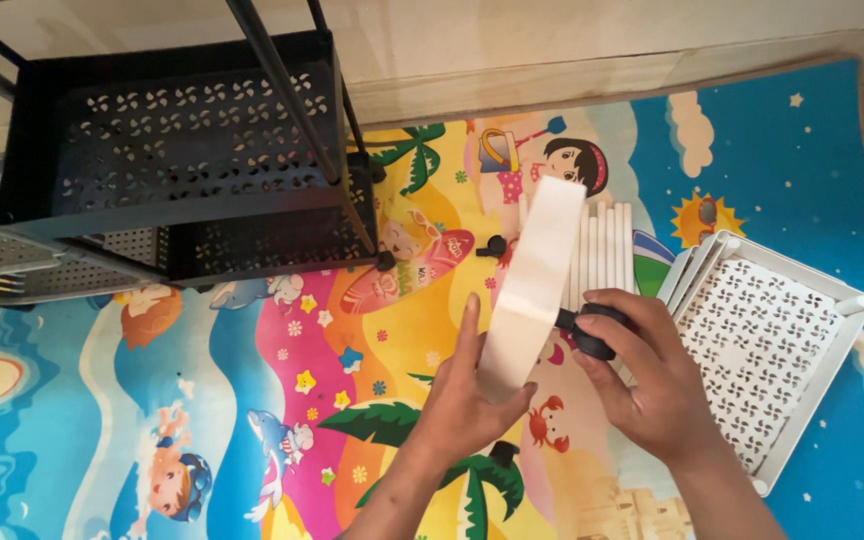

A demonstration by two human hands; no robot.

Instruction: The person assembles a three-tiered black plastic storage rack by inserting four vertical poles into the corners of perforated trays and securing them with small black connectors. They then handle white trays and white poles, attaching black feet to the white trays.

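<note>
Gripping white tray [532, 290] edgewise (black caster [592, 330] attached).

The flat white plastic shelf piece [530, 285] looks smooth and matt. The small round black wheel [592, 332] looks like shiny hard plastic. The black metal rack with little holes [182, 160] has a dull painted look. The white plastic tray with holes [767, 345] looks smooth. The bright picture floor mat [252, 400] looks soft and a bit shiny.
</note>
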